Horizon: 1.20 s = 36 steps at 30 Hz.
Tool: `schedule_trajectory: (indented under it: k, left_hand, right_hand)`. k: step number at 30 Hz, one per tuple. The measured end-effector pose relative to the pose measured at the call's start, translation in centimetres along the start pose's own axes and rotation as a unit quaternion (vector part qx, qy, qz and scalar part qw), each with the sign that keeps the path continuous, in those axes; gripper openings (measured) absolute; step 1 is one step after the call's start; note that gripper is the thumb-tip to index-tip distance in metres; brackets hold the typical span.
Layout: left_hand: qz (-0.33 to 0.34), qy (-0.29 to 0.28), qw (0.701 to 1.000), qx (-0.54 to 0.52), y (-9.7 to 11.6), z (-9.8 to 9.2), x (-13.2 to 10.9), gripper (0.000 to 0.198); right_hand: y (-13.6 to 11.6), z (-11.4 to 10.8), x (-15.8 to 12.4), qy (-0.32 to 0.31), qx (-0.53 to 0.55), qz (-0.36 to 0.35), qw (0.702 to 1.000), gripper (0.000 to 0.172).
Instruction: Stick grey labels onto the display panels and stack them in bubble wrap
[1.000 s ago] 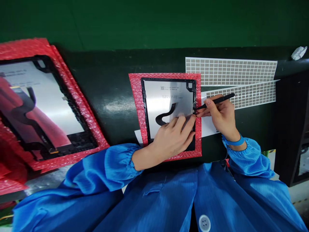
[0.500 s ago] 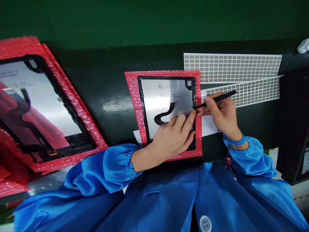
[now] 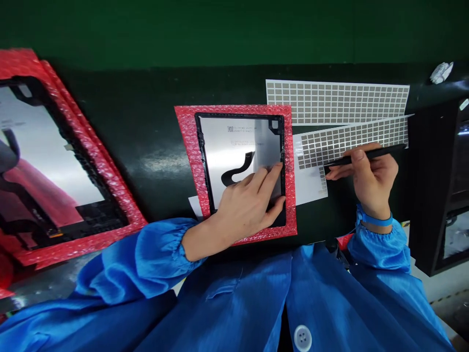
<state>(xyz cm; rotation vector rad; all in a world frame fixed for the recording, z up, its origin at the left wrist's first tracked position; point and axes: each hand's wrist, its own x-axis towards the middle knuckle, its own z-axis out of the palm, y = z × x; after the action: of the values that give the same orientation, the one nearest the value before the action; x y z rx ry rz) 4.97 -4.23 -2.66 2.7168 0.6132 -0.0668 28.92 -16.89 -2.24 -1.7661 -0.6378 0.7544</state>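
Observation:
In the head view, my left hand (image 3: 245,203) lies over the lower right part of a tablet screen assembly (image 3: 222,142) with a black frame and silvery back. Its fingers are stretched out, the tips at the right frame edge. A curved black flex cable (image 3: 234,172) shows just beyond the knuckles. Pink foam sheet (image 3: 188,132) lies under the assembly. My right hand (image 3: 373,178) is closed around black tweezers (image 3: 381,152), whose tip points left at the lower sheet of small grey stickers (image 3: 344,144). Whether the tip touches a sticker I cannot tell.
Another sticker sheet (image 3: 337,102) lies behind the lower one. A larger screen assembly (image 3: 88,166) rests on pink foam at the left. A black rack (image 3: 427,195) stands at the right, with crumpled white paper (image 3: 441,73) behind it.
My right hand has moved right with the tweezers, from the frame's right edge to the sticker sheet. My left hand stays on the assembly. The whole view has shifted slightly.

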Motion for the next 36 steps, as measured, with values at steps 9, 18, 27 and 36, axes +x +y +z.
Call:
schedule_trajectory:
  k: [9, 18, 27, 36]
  left_hand:
    - [0.076, 0.025, 0.997, -0.001, 2.2, -1.0, 0.6, 0.051]
    - [0.199, -0.053, 0.979, 0.011, 5.5, 1.4, 0.1, 0.057]
    - [0.197, -0.059, 0.979, 0.006, 5.2, 1.2, 0.3, 0.058]
    - [0.214, -0.054, 0.975, -0.025, 4.7, 1.0, 1.0, 0.060]
  right_hand:
    - [3.5, -2.4, -2.7, -0.087, -0.027, 0.012, 0.996, 0.032]
    - [3.3, -2.3, -2.8, -0.104, -0.091, -0.039, 0.990, 0.026]
    - [3.0, -2.5, -2.6, -0.128, -0.116, -0.052, 0.984, 0.026]
    - [2.2, -2.2, -2.4, -0.068, -0.001, 0.021, 0.997, 0.034]
